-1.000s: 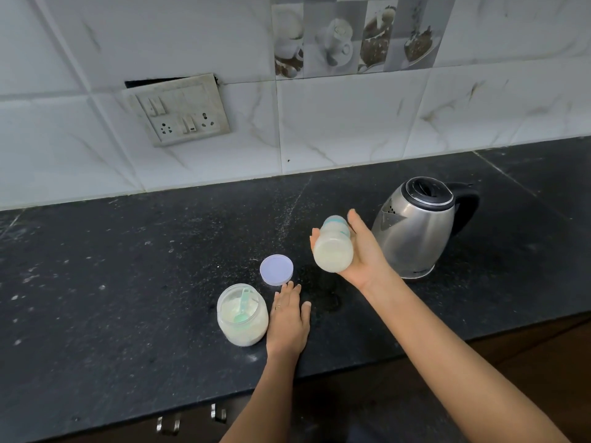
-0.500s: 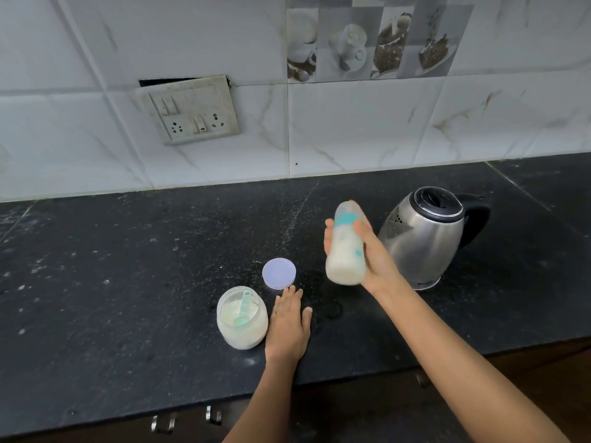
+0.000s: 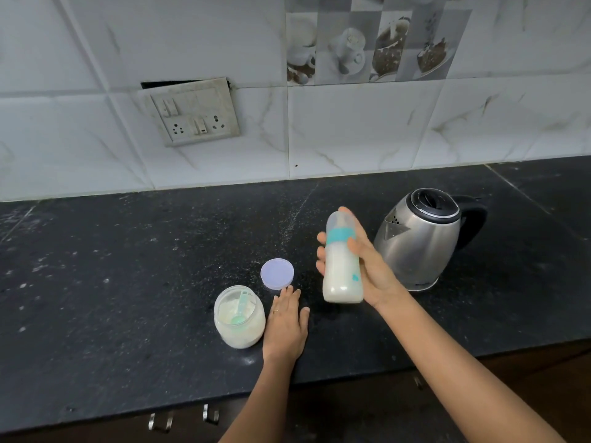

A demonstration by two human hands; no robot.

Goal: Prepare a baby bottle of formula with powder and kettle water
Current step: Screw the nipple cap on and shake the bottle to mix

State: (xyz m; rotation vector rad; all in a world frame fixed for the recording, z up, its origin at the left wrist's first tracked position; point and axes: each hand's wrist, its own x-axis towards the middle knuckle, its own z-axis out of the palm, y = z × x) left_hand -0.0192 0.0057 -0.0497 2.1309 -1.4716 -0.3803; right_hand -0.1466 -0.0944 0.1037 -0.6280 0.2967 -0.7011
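My right hand (image 3: 372, 266) grips a baby bottle (image 3: 341, 266) above the counter, nearly upright, with its teal collar and clear cap on top and milky white liquid inside. My left hand (image 3: 285, 324) rests flat on the black counter (image 3: 128, 282), fingers straight, just right of the open powder jar (image 3: 239, 316). A teal scoop lies in the jar's white powder. The jar's pale purple lid (image 3: 277, 273) lies flat behind my left hand. The steel kettle (image 3: 419, 239) stands to the right of the bottle, lid down, black handle pointing right.
A tiled wall rises behind the counter, with a switch and socket plate (image 3: 195, 113) at upper left. The counter's front edge runs just below my left wrist, with drawer handles (image 3: 182, 418) under it. White specks dot the counter.
The bottle has swung from lying tilted, base toward me, to nearly upright in my right hand. My left hand has stayed flat on the counter. The camera has tipped down a little.
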